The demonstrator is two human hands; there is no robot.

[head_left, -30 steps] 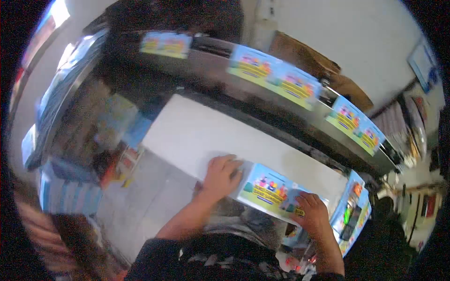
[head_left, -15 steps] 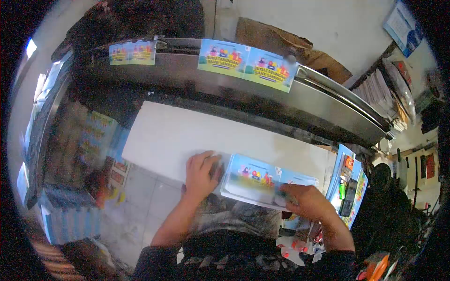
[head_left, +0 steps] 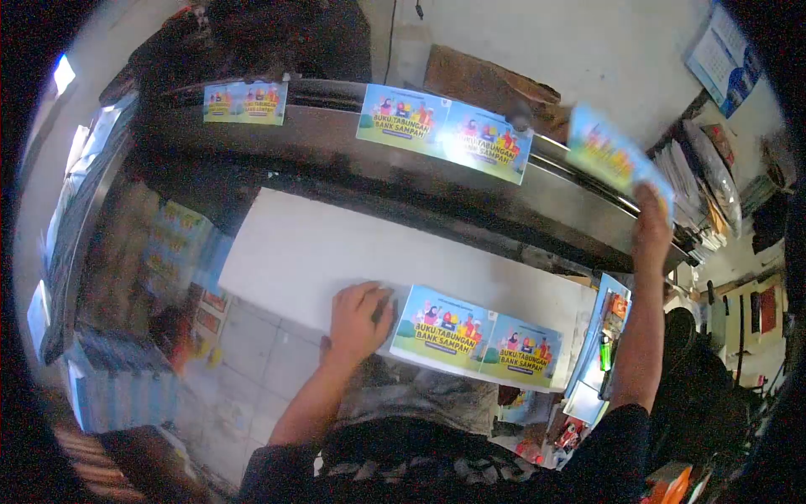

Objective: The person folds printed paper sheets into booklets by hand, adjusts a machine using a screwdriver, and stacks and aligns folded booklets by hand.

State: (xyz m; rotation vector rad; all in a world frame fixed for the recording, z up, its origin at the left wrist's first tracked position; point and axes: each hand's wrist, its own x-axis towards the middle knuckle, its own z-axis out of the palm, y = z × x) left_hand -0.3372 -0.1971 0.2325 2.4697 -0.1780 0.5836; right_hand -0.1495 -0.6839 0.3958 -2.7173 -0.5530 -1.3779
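In the head view, a stack of printed cover sheets (head_left: 445, 338), reading "Buku Tabungan Bank Sampah", lies on a white board (head_left: 327, 239). My left hand (head_left: 363, 321) rests on the board just left of the stack, fingers loosely bent and apart, holding nothing. Raised at the right, my right hand (head_left: 653, 225) grips one cover sheet (head_left: 606, 153) by its lower right end; the sheet is tilted and slightly blurred. On the long metal bar ahead hang a double cover sheet (head_left: 445, 130) and, farther left, a smaller-looking cover sheet (head_left: 244, 102).
To the right of the board, blue printed sheets (head_left: 592, 370) carry a green item (head_left: 604, 351) and other small things. Bundled blue booklets (head_left: 126, 386) stand at lower left. Paper piles (head_left: 676, 181) and a calendar (head_left: 724, 59) are at upper right.
My right hand has swung from the stack up and to the right, carrying a cover sheet. The top of the stack now shows its full printed design. My left hand stays almost in place.
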